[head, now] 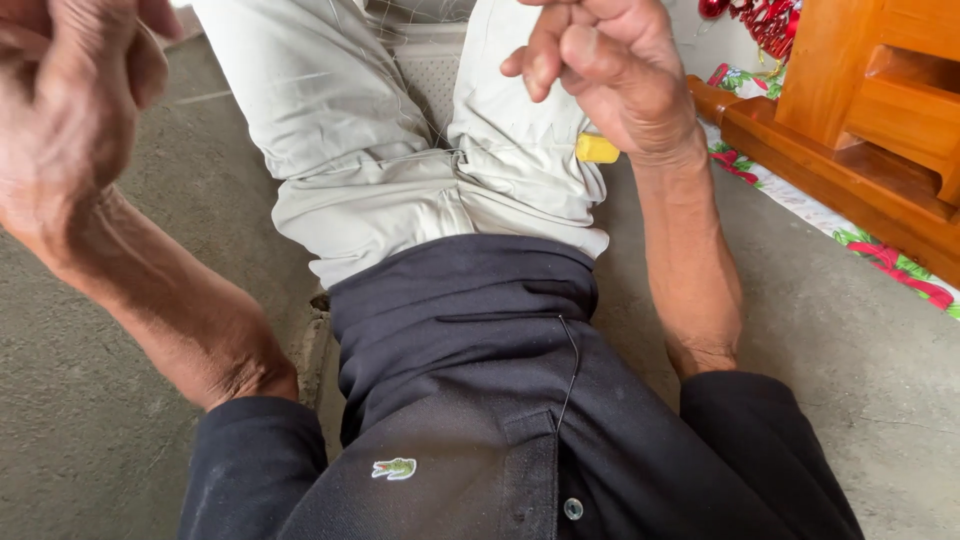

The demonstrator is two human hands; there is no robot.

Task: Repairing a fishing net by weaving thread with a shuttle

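Just yellow piece [597, 148] under right hand [605, 70]

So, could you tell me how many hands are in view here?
2: the left hand is raised at the upper left, fingers curled; the right hand is raised at top centre, above the pale trousers.

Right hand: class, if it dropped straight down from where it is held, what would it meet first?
Probably the small yellow object on the light trousers, just below the right hand. How high the hand is held above the lap cannot be judged from this one view.
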